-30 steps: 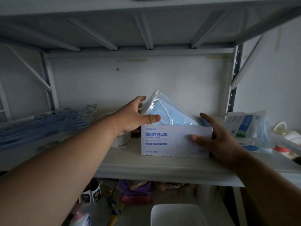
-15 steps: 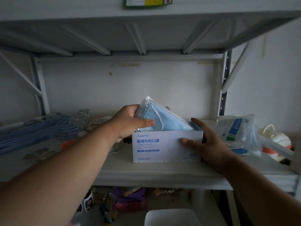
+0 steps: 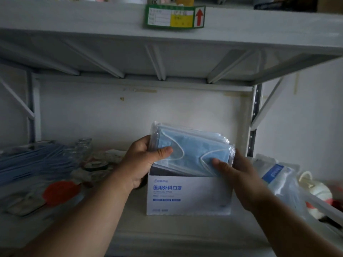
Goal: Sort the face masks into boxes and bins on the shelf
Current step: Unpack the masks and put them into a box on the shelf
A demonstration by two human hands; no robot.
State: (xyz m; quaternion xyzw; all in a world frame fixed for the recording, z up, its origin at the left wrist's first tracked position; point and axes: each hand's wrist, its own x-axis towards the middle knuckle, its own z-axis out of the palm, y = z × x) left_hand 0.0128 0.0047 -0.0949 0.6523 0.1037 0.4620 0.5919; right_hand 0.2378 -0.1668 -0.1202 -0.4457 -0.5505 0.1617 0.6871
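Observation:
A stack of blue face masks in clear wrappers (image 3: 193, 149) stands half out of a white mask box (image 3: 189, 195) with blue print, on the middle shelf (image 3: 130, 216). My left hand (image 3: 143, 160) grips the stack's left end, thumb across the front. My right hand (image 3: 235, 173) pinches the stack's lower right corner, thumb in front and fingers behind. The stack's lower edge is hidden inside the open box.
A pile of loose blue masks (image 3: 31, 164) lies at the shelf's left, with glass jars (image 3: 83, 147) and a red lid (image 3: 59, 191) nearby. A bag of packed masks (image 3: 278, 179) sits to the right of the box. The upper shelf carries a label (image 3: 175, 16).
My right hand left the box's front and took hold of the stack's right corner. The stack has come up and turned more level above the box. The camera tilted up.

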